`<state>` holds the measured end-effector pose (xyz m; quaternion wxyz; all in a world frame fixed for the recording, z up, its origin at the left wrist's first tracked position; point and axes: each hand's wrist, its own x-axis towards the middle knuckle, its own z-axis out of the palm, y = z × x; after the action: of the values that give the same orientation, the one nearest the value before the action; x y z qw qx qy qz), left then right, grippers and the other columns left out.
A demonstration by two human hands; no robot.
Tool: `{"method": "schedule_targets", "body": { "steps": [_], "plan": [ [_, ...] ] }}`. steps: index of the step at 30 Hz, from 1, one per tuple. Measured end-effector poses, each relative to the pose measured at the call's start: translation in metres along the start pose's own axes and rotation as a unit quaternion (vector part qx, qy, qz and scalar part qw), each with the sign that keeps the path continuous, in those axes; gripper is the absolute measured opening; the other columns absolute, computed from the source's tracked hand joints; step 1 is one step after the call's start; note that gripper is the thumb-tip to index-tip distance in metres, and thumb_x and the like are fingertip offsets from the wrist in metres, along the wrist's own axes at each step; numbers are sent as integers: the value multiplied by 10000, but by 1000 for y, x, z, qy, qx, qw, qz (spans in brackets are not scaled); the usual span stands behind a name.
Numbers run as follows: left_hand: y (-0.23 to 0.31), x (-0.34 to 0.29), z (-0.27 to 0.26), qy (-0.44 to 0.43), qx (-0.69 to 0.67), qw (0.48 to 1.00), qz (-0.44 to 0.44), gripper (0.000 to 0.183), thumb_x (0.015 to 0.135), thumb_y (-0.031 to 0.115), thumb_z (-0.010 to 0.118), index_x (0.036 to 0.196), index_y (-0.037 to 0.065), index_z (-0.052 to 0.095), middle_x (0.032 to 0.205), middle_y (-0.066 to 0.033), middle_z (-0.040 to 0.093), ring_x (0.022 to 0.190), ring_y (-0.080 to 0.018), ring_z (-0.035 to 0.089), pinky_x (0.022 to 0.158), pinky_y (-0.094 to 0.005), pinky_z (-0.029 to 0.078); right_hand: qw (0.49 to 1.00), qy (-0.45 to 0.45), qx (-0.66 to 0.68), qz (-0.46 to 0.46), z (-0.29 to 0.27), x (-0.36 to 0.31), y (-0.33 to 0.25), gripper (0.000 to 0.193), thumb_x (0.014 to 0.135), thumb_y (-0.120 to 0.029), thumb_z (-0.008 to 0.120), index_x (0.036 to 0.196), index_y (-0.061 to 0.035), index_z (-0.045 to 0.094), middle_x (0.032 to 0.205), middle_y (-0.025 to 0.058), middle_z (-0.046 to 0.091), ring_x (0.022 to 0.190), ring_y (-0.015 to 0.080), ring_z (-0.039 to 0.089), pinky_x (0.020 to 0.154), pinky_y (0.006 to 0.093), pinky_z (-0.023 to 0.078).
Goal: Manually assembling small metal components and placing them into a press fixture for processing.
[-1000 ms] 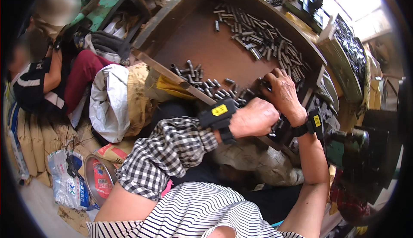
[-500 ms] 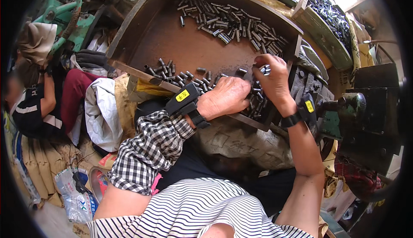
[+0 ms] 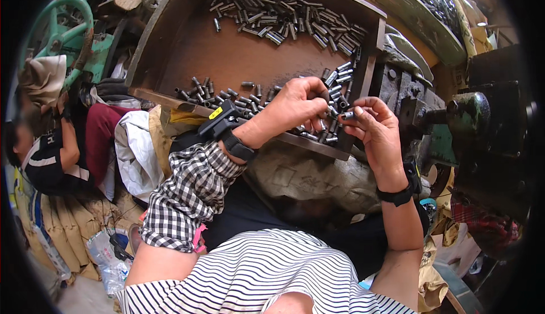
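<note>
A brown wooden tray (image 3: 227, 58) lies in front of me with many short metal tubes in it. One heap of longer-looking tubes (image 3: 284, 16) spreads along its far side; shorter tubes (image 3: 198, 90) lie along the near side. My right hand (image 3: 374, 132), at the tray's near right corner, pinches a small metal tube (image 3: 347, 115) between thumb and fingers. Just left of it, over the shorter tubes, my left hand (image 3: 295, 107) is closed with its fingertips curled; whether it holds a tube is hidden.
To the right stands a dark machine (image 3: 491, 121) with a round shaft. A wooden box (image 3: 423, 22) full of small metal parts sits at the far right. Another person (image 3: 57, 149) is at the left by a green handwheel (image 3: 59, 36). A sack (image 3: 312, 183) hangs below the tray.
My right hand has come toward me, out over the tray's right edge, and now shows a tube at its fingertips. My left hand has shifted slightly up. The view has turned slightly.
</note>
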<state>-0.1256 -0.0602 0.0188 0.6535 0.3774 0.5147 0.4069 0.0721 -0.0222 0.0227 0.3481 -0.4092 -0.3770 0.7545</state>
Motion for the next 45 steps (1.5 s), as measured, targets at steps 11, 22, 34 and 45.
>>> {"method": "schedule_targets", "body": {
  "steps": [11,22,34,45],
  "plan": [
    [-7,0,13,-63,-161,985,-20,189,913,114,525,1059,4,574,782,-45,621,604,-91,623,507,-172,499,997,47,-39,-55,-3,-1,9,128,863,-123,645,839,-23,569,731,21,612,626,95,643,509,192,510],
    [-12,4,12,-41,-185,982,2,174,920,111,535,1044,-10,551,770,-61,624,594,-95,613,510,-174,497,998,9,-10,-56,-7,-3,4,113,873,-63,603,947,16,570,806,71,636,653,115,650,579,214,546],
    [-10,2,20,-28,-138,989,55,193,921,114,543,1057,-22,555,794,-66,632,621,-86,613,526,-176,500,999,21,3,-42,-11,-2,11,150,867,-141,643,875,1,594,709,75,636,467,71,555,426,172,448],
    [11,-15,14,-176,-43,983,-11,272,878,99,609,1103,-10,502,792,-62,642,546,-84,612,445,-164,450,959,-173,113,193,-24,-4,-9,123,860,-124,642,825,-42,557,651,70,612,355,22,393,334,165,292]
  ]
}}
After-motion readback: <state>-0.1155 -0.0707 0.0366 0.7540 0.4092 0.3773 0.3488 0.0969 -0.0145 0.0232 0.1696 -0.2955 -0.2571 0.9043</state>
